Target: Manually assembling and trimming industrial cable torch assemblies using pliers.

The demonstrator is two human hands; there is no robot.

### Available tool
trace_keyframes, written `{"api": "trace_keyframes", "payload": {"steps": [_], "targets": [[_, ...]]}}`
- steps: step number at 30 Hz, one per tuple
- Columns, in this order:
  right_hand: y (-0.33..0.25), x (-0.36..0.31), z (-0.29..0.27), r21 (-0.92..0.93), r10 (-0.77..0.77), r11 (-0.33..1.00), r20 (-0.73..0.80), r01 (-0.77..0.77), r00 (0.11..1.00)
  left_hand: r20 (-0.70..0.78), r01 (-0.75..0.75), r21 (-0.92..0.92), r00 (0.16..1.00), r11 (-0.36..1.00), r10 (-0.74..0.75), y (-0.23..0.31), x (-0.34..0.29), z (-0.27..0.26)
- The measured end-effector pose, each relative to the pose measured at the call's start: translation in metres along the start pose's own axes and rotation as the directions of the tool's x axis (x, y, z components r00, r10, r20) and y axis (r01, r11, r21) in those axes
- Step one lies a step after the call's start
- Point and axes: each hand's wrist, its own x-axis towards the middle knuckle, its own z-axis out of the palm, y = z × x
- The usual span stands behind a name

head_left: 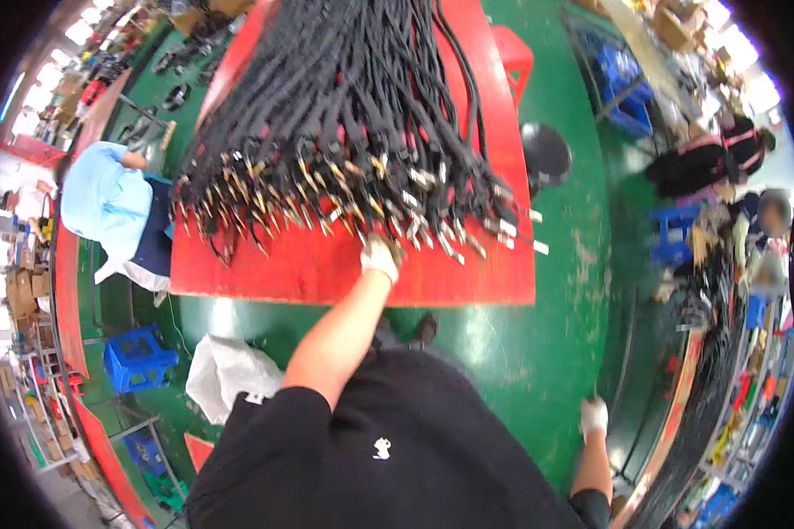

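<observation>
A thick spread of black cables (326, 97) covers the red table (353, 286) in front of me, their metal-tipped ends fanned toward me. Some tips look gold, others silver. My left hand (380, 257), in a white glove, reaches to the near fringe of these ends, its fingers curled. What the fingers hold, if anything, is too small to make out. Off to the right, my right hand (595, 418), also white-gloved, hangs away from the table over the floor. Its fingers look loosely stretched, and I see nothing in it.
A person in light blue (106, 198) sits at the table's left side. White sacking (229, 375) and a blue stool (139, 360) stand on the green floor. A black round stool (545, 154) is right of the table. A bench with black cables (710, 388) runs along the right.
</observation>
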Motion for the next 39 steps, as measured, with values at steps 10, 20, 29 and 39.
{"api": "trace_keyframes", "payload": {"steps": [10, 20, 29, 39], "targets": [[-0.375, -0.143, 0.142, 0.469, -0.5, 0.853, 0.611, 0.228, 0.614, -0.11, 0.163, -0.014, 0.98, 0.986, -0.164, 0.019, -0.012, -0.015], [-0.445, -0.151, 0.248, 0.364, -0.327, 0.926, 0.656, 0.094, 0.681, 0.041, 0.273, -0.045, 0.962, 0.961, -0.271, 0.029, -0.016, -0.013], [-0.208, -0.07, 0.115, 0.023, -0.158, 0.987, 0.291, 0.158, 0.944, -0.101, 0.248, -0.041, 0.963, 0.968, -0.25, 0.025, -0.001, -0.02], [0.018, 0.011, 0.009, -0.148, 0.281, 0.945, -0.09, -0.292, 0.955, 0.056, 0.285, -0.022, 0.957, 0.958, -0.283, 0.028, -0.017, -0.006]]}}
